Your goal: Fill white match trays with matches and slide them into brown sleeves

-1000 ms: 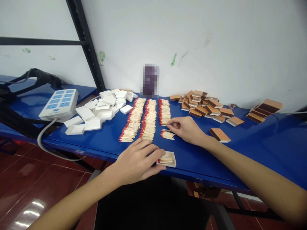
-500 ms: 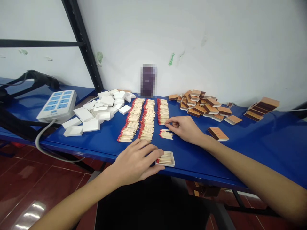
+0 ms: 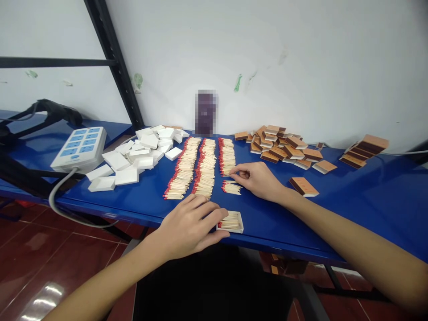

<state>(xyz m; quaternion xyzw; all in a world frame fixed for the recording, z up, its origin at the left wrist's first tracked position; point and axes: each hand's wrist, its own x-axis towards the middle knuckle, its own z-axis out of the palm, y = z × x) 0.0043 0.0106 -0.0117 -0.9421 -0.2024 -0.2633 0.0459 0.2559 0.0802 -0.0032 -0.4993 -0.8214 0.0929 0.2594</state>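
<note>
My left hand (image 3: 192,225) grips a white inner matchbox tray (image 3: 241,226) near the table's front edge, thumb on the near side and fingers on the far side. Wooden matches (image 3: 230,220) with red heads lie inside it. The thumb and forefinger of my right hand (image 3: 256,178) are pinched together at the lower end of the right-hand row of matches (image 3: 227,156). Whatever is between those fingertips is too small to make out. Just below them lies a small separate group of matches (image 3: 230,188). Two longer rows, a left one (image 3: 182,171) and a middle one (image 3: 204,169), run alongside.
White trays (image 3: 127,165) are heaped at the left beside a power strip (image 3: 80,149). Brown matchbox sleeves (image 3: 281,145) pile up at the back right, with a stack (image 3: 364,151) farther right. One sleeve (image 3: 303,186) lies near my right forearm. A blurred dark object (image 3: 205,113) stands against the wall.
</note>
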